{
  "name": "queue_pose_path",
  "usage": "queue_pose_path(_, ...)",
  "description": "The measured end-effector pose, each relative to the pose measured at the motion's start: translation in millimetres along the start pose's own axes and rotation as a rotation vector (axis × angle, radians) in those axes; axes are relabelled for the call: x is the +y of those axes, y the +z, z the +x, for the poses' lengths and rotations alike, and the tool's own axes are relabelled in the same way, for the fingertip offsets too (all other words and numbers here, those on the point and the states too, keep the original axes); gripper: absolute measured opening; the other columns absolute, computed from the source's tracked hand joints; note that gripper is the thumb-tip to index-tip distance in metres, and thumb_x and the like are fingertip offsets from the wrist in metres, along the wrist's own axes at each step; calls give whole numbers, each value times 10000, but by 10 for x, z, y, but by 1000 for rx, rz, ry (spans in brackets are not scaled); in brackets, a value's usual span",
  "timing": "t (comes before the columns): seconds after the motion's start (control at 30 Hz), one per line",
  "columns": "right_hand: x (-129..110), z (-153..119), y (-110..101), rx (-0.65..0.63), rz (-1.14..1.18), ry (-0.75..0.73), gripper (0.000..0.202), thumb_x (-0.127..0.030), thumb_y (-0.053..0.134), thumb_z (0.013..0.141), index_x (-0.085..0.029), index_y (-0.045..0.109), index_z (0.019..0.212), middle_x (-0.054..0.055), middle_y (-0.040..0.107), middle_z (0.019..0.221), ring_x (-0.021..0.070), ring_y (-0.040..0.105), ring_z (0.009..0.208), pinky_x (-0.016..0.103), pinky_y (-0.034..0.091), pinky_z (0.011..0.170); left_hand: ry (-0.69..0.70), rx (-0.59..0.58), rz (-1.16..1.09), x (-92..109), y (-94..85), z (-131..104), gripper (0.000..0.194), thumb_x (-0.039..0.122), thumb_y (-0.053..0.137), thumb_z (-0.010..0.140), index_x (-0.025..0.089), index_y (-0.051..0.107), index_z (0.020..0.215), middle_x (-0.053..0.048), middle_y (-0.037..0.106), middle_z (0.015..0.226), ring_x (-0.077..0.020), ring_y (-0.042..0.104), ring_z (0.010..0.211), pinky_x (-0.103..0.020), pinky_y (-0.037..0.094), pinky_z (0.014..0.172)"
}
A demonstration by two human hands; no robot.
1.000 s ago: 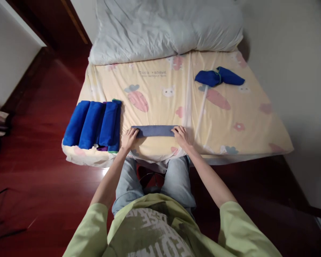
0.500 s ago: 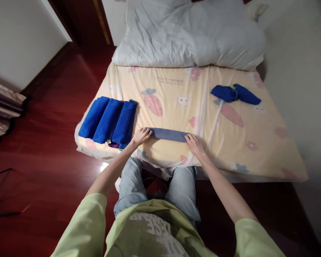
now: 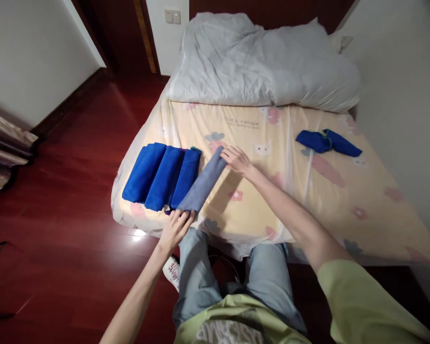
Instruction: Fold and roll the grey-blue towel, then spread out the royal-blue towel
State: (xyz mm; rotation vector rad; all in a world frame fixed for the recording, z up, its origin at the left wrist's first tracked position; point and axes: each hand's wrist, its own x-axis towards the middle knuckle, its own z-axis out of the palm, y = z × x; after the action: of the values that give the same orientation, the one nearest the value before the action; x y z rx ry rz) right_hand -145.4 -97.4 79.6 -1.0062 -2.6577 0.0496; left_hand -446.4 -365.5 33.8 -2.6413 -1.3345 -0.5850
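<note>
A grey-blue folded cloth (image 3: 205, 185) is stretched diagonally between my hands, over the bed beside the blue rolls. My left hand (image 3: 179, 225) grips its near end, low by the bed's front edge. The far end is pinched in my right hand (image 3: 235, 159), higher up and to the right. Several bright blue folded cloths (image 3: 165, 177) lie side by side on the left of the bed, a bit of purple showing under them. On the right side lies a twisted blue cloth (image 3: 327, 142) with green edging.
The bed (image 3: 376, 215) has a yellow patterned sheet. A grey-white quilt (image 3: 265, 67) is heaped at its far end. Dark red floor (image 3: 75, 200) lies to the left, with a striped curtain (image 3: 3, 153) at the far left. My legs are against the front edge.
The grey-blue cloth has turned from nearly level to diagonal and shifted left, close against the blue cloths. My left hand moved nearer to me, my right hand farther away and left. The view shifted.
</note>
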Motion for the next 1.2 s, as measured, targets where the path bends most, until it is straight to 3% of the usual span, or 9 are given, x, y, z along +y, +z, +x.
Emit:
queue_pose_path(0.13, -331, 1057, 452, 44, 86, -153, 314, -90, 369, 1018, -143, 650, 1147, 150, 633, 1238, 294, 514, 1226, 485, 413, 1065, -98, 58, 1, -314, -62, -275, 538, 131, 399, 979, 203, 498, 1503, -164, 675, 1093, -264, 607, 879, -461, 538, 849)
queue_pose_path(0.23, -502, 1444, 798, 32, 52, -150, 357, -32, 354, 995, -135, 638, 1184, 154, 626, 1278, 283, 525, 1194, 455, 442, 1028, -159, 51, 7, -487, 1, -342, 536, 133, 403, 968, 165, 513, 1492, -169, 669, 1042, -272, 588, 833, -463, 541, 798)
queue_pose_path(0.37, -543, 1491, 1093, 34, 38, -95, 385, 6, 362, 978, -163, 626, 1201, 130, 626, 1298, 258, 539, 1162, 413, 468, 1012, -190, 27, -53, -525, 203, -341, 526, 128, 435, 952, 160, 532, 1468, -161, 658, 1044, -262, 587, 855, -450, 539, 826)
queue_pose_path(0.5, -499, 1404, 1181, 8, 49, -21, 347, -19, 399, 991, -172, 619, 1211, 127, 619, 1310, 254, 551, 1189, 400, 489, 1021, -216, 81, -93, -485, 364, -327, 553, 131, 484, 935, 178, 494, 1486, -141, 642, 1008, -265, 564, 848, -439, 531, 801)
queue_pose_path(0.7, -504, 1255, 1045, -29, 99, -21, 595, 105, 442, 844, -171, 587, 1351, 101, 562, 1405, 222, 520, 1302, 411, 460, 1127, -293, 57, -65, -394, 160, -176, 570, 128, 503, 911, 211, 516, 1475, -184, 640, 1109, -333, 576, 912, -509, 519, 797)
queue_pose_path(0.8, -405, 800, 839, -15, 217, -7, 668, 80, 477, 838, -226, 550, 1428, 70, 559, 1413, 199, 475, 1373, 423, 405, 1201, -350, 82, -76, -42, 22, 9, 604, 166, 534, 900, 251, 512, 1497, -215, 613, 1275, -397, 584, 1068, -588, 504, 862)
queue_pose_path(0.9, -155, -45, 616, -31, 289, 80, 567, -16, 516, 896, -229, 558, 1420, 76, 570, 1408, 209, 466, 1383, 441, 382, 1226, -239, 83, -204, 537, 75, 276, 559, 209, 545, 922, 258, 527, 1479, -219, 617, 1290, -382, 581, 1139, -582, 502, 909)
queue_pose_path(1.07, 553, -1801, 341, 119, 317, 478, 557, -83, 535, 856, -184, 557, 1403, 122, 535, 1459, 238, 509, 1375, 463, 416, 1213, 13, -115, -390, 1471, 650, 1114, 336, 198, 501, 963, 205, 627, 1274, -163, 661, 1146, -286, 601, 1048, -448, 513, 874)
queue_pose_path(1.2, 1094, -2941, 121, 212, 322, 805, 564, -142, 580, 829, -156, 557, 1392, 172, 587, 1392, 272, 610, 1256, 499, 485, 1138, 83, -333, -393, 1970, 1264, 1941, 212, 209, 493, 976, 172, 656, 1107, -142, 673, 1076, -282, 609, 1049, -434, 496, 895)
